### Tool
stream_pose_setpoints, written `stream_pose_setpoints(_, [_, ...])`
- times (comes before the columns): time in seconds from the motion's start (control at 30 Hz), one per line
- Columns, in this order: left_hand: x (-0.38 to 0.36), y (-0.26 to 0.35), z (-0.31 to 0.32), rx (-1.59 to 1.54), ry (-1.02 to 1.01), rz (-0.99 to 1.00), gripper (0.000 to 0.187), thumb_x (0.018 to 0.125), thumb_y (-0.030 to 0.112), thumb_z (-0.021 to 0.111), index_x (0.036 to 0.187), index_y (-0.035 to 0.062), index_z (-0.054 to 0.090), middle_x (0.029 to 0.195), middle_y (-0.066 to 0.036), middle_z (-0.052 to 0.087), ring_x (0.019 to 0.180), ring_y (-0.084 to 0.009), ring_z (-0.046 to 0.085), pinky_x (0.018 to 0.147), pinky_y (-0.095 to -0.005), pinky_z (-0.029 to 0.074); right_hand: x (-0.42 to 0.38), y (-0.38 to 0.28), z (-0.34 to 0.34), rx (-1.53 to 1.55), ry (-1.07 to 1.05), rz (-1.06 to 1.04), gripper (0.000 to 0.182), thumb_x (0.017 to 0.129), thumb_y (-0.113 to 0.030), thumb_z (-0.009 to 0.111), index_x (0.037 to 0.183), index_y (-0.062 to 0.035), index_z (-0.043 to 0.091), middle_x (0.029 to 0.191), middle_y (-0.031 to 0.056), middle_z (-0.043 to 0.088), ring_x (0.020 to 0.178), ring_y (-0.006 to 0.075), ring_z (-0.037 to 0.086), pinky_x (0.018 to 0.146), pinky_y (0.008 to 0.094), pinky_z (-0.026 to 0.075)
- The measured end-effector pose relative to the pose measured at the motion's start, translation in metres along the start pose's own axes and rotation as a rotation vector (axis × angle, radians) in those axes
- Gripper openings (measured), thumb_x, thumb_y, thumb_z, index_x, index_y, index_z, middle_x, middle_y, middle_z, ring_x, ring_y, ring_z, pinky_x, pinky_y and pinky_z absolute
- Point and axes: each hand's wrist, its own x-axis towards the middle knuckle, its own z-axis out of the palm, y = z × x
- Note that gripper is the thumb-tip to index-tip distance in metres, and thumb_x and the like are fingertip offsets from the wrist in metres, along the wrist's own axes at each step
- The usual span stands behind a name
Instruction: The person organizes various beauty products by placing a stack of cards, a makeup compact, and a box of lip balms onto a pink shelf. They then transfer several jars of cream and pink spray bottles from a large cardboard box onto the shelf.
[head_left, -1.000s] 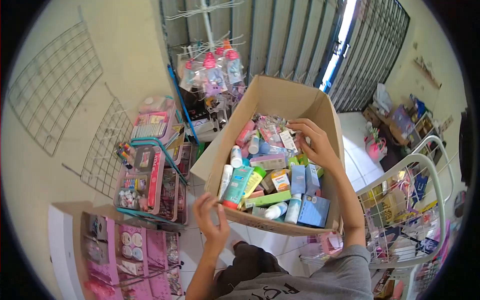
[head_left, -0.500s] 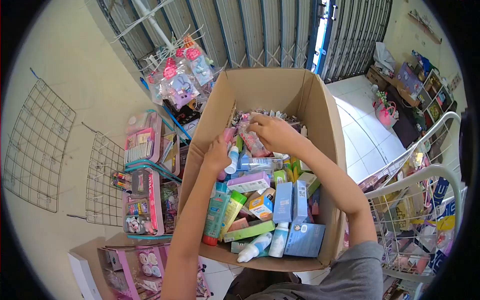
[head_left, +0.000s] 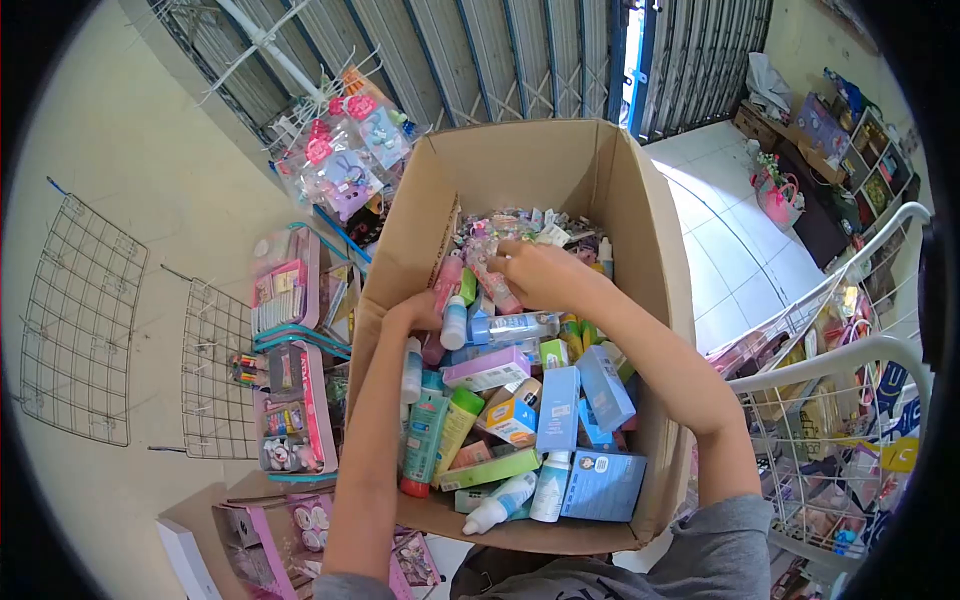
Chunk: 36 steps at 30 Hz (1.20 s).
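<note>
A deep cardboard box (head_left: 520, 160) full of packaged toiletries stands before me, and both my hands are inside it. My left hand (head_left: 413, 313) is low by the left wall, against a pink bottle (head_left: 449, 278); its fingertips are hidden among the goods. Right of it leans a white bottle with a blue cap (head_left: 453, 325). With bent fingers my right hand (head_left: 545, 277) closes on a clear packet with pink-red contents (head_left: 497, 283). Nearer me are a clear blue bottle (head_left: 515, 327), a purple-and-white box (head_left: 487, 369), a green tube (head_left: 424, 440) and several blue boxes (head_left: 557, 410).
At the far end of the box lies a heap of small trinkets (head_left: 520, 225). A white wire basket (head_left: 830, 420) with packaged goods stands to the right. On the left are wall grids (head_left: 85, 320), pink trays (head_left: 320, 400) and hanging packets (head_left: 350, 170). A folding metal gate (head_left: 480, 60) stands behind.
My left hand has slid down and left along the pink bottle, deeper among the goods. My right hand stays at the packet. An upper blue box on the right now leans over. The view has shifted slightly.
</note>
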Motion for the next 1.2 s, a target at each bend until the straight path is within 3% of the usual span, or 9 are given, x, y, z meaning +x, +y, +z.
stream_pose_setpoints(0.1, [-0.022,0.052,-0.010,0.061,0.332,-0.195,0.033,0.066,0.021,0.055,0.086,-0.0048,0.056,0.084,-0.022,0.057,0.081,-0.0325,0.056,0.071,-0.0388,0.045,-0.002,-0.003,0.005,-0.095,-0.081,0.002,0.023,0.065,-0.005,0.048,0.088,-0.0032,0.054,0.082,0.0131,0.052,0.072,0.0296,0.055,0.061,0.0381,0.046])
stream_pose_setpoints(0.27, [-0.018,0.050,0.004,0.018,0.652,-0.241,0.036,0.071,0.029,0.053,0.081,-0.0058,0.058,0.080,-0.024,0.056,0.082,-0.0342,0.055,0.073,-0.0403,0.044,-0.001,0.001,0.021,-0.032,-0.173,0.022,0.022,0.068,-0.007,0.049,0.089,-0.0039,0.054,0.082,0.0135,0.052,0.074,0.0300,0.054,0.062,0.0384,0.045])
stream_pose_setpoints(0.4, [-0.052,0.030,-0.026,-0.149,0.567,-0.095,0.042,0.072,0.037,0.053,0.073,-0.0046,0.059,0.071,-0.023,0.058,0.076,-0.0312,0.058,0.063,-0.0369,0.046,0.004,-0.006,0.039,0.107,-0.194,-0.162,0.023,0.072,-0.012,0.046,0.091,-0.0008,0.052,0.084,0.0149,0.054,0.076,0.0298,0.055,0.065,0.0395,0.045])
stream_pose_setpoints(0.47, [-0.097,0.034,-0.040,-0.612,0.427,0.029,0.035,0.075,0.027,0.054,0.086,-0.0068,0.055,0.077,-0.014,0.059,0.067,-0.0163,0.057,0.056,-0.0271,0.046,0.013,-0.020,0.049,0.128,-0.183,-0.315,0.023,0.070,-0.011,0.048,0.089,-0.0009,0.053,0.087,0.0132,0.054,0.084,0.0281,0.053,0.072,0.0391,0.043])
stream_pose_setpoints(0.57, [-0.185,0.042,-0.033,-1.140,0.422,0.274,0.032,0.080,0.025,0.050,0.092,-0.0034,0.053,0.079,-0.011,0.058,0.063,-0.0106,0.055,0.054,-0.0214,0.044,0.034,-0.044,0.078,0.002,-0.221,-0.412,0.028,0.064,-0.011,0.052,0.091,-0.0037,0.053,0.096,0.0117,0.053,0.092,0.0275,0.049,0.077,0.0403,0.040])
stream_pose_setpoints(0.8, [-0.314,0.023,0.052,-1.606,0.613,0.669,0.041,0.081,0.028,0.047,0.105,-0.0054,0.044,0.089,-0.012,0.055,0.079,-0.0154,0.053,0.067,-0.0253,0.044,0.064,-0.075,0.107,-0.522,-0.486,-0.463,0.044,0.051,-0.020,0.061,0.090,-0.0014,0.054,0.093,0.0145,0.054,0.088,0.0244,0.052,0.073,0.0399,0.042])
stream_pose_setpoints(0.93, [-0.360,0.025,0.093,-1.885,0.706,0.797,0.044,0.081,0.027,0.046,0.110,-0.0064,0.039,0.091,-0.014,0.052,0.078,-0.0176,0.053,0.070,-0.0282,0.044,0.070,-0.046,0.126,-0.415,-0.405,-0.610,0.048,0.047,-0.022,0.063,0.090,-0.0017,0.055,0.092,0.0134,0.055,0.088,0.0246,0.052,0.075,0.0350,0.043])
stream_pose_setpoints(1.03, [-0.380,0.021,0.115,-2.014,0.561,1.162,0.050,0.080,0.029,0.046,0.112,-0.0076,0.035,0.088,-0.014,0.048,0.078,-0.0205,0.051,0.072,-0.0308,0.042,0.069,-0.045,0.123,-0.262,-0.340,-0.562,0.048,0.046,-0.022,0.064,0.088,-0.0008,0.056,0.093,0.0136,0.055,0.086,0.0267,0.054,0.073,0.0341,0.045])
stream_pose_setpoints(1.2, [-0.420,0.012,0.142,-1.971,0.651,1.167,0.050,0.081,0.030,0.045,0.113,-0.0078,0.034,0.088,-0.015,0.048,0.079,-0.0208,0.050,0.071,-0.0305,0.042,0.060,-0.050,0.089,-0.114,-0.196,-0.360,0.038,0.048,-0.021,0.064,0.079,-0.0002,0.055,0.083,0.0149,0.055,0.074,0.0265,0.055,0.066,0.0325,0.045])
